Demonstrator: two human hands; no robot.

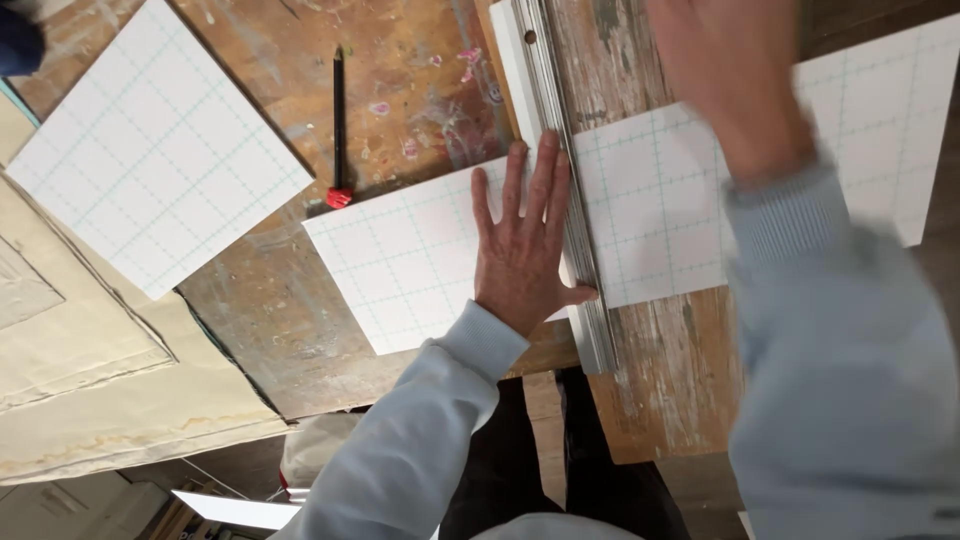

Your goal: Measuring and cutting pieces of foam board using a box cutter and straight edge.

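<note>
Taking the metal straightedge point(568, 190) as the reference, the nearest item is the left hand point(522, 245), which lies flat with fingers spread, palm down on the long gridded white board point(420, 265) directly to the left of the straightedge, its thumb side pressed against the straightedge's lower run. That hand grips nothing; it bears down on board and rule together. The board runs crosswise under the straightedge, with one portion to the left and a longer portion out to the right, and rests on a worn, paint-flecked wooden worktable point(300, 320). The straightedge itself runs from the table's near edge away toward the far side, slightly slanted. To the right of its far end, the right hand point(730, 80) is raised above the board and heavily blurred; whether it is closed on a blade or tool cannot be told. The two hands are well apart, one on each side of the straightedge. Judgement: the step in hand appears to be marking or cutting the board along the held rule; the next move calls for steady downward pressure from the left hand, fingers kept clear of the working edge, and a single even pass along it. Farther off, left of the straightedge, a black pencil with a red end point(339, 125) lies on the table, and beyond it a second gridded square board point(155, 145), apart from the work.
</note>
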